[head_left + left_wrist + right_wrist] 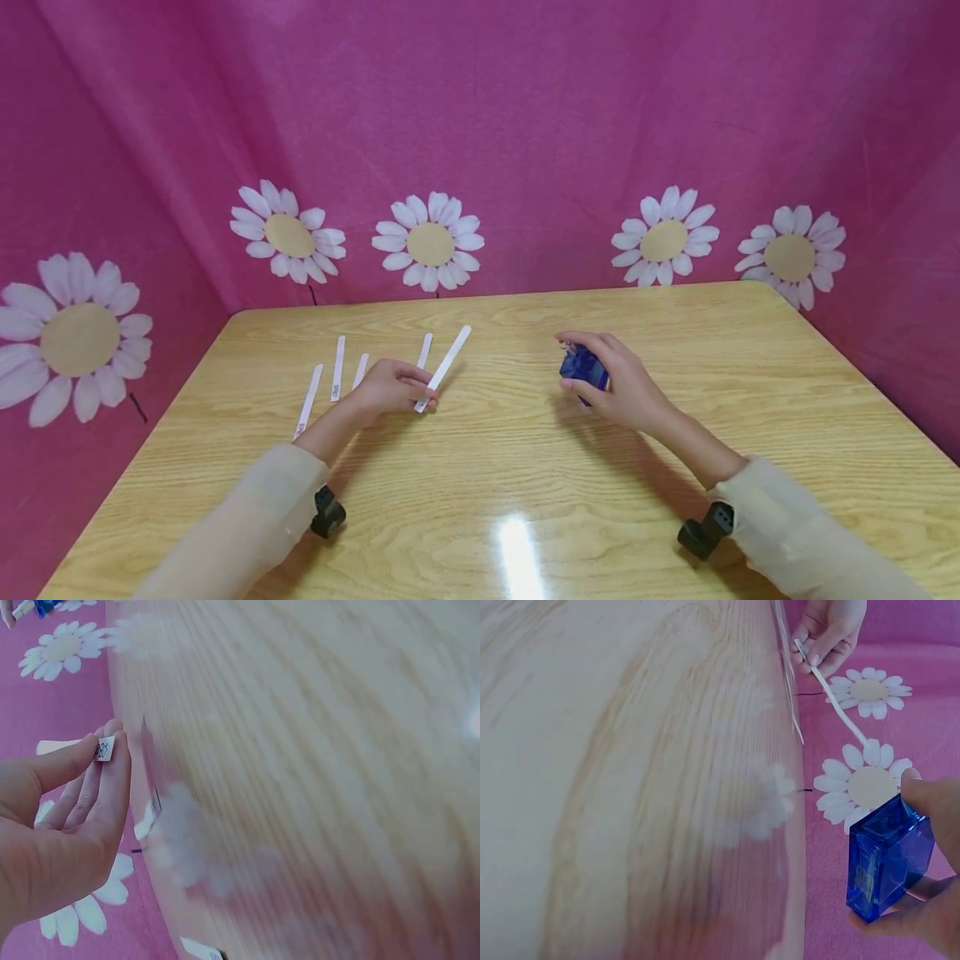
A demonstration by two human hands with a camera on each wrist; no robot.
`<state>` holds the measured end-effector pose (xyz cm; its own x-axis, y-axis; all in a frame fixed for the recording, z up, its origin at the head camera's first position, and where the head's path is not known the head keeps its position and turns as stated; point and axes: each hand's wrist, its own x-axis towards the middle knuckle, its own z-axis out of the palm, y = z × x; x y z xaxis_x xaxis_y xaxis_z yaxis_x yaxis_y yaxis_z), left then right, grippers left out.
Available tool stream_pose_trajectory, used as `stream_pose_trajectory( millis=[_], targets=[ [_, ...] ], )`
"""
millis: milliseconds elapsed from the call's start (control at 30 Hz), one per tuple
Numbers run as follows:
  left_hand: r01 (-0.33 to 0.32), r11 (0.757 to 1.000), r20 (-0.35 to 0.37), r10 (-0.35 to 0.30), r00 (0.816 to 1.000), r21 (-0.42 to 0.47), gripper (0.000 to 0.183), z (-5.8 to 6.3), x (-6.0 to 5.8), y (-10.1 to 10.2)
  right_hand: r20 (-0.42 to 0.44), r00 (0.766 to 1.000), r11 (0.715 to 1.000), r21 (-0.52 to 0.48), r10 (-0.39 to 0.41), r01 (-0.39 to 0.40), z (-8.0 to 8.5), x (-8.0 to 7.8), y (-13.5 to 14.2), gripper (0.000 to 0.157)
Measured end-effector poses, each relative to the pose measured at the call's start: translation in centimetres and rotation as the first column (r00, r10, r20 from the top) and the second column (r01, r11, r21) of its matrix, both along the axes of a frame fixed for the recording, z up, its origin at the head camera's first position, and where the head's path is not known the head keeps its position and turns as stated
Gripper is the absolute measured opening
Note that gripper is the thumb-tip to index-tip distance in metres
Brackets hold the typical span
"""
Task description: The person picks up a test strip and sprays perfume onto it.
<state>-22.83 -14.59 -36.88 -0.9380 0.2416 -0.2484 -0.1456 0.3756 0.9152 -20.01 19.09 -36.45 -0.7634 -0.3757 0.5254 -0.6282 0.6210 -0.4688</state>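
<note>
In the head view my left hand (393, 387) pinches a white paper strip (452, 357) near its printed lower end. The strip slants up to the right above the table. In the left wrist view, printed letters show on the strip's end (106, 748) between thumb and fingers. My right hand (626, 383) grips a blue glass perfume bottle (582, 365), thumb on one side and fingers on the other. From the right wrist view the bottle (889, 859) is squarish and see-through, held apart from the strip (841, 714).
More white strips lie on the wooden table (480, 475) by my left hand: one at the left (309, 400), one farther back (338, 368), a partly covered one (361, 369) and another behind the fingers (424, 350). A pink flowered curtain (525, 150) hangs behind.
</note>
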Motion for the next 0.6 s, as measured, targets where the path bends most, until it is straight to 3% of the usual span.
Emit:
stream_pose_trajectory(
  millis=[233,600],
  targets=[
    [0.030,1.000,0.007,-0.030,1.000,-0.007,0.027,0.4,0.2,1.1,-0.006,1.000,1.000,-0.012,0.013,-0.013,0.2,-0.2,-0.4,0.057],
    [0.024,1.000,0.053,-0.025,0.998,0.009,0.026,1.2,0.7,2.7,-0.004,1.000,1.000,-0.018,0.022,-0.022,0.4,-0.5,-1.2,0.058]
  ],
)
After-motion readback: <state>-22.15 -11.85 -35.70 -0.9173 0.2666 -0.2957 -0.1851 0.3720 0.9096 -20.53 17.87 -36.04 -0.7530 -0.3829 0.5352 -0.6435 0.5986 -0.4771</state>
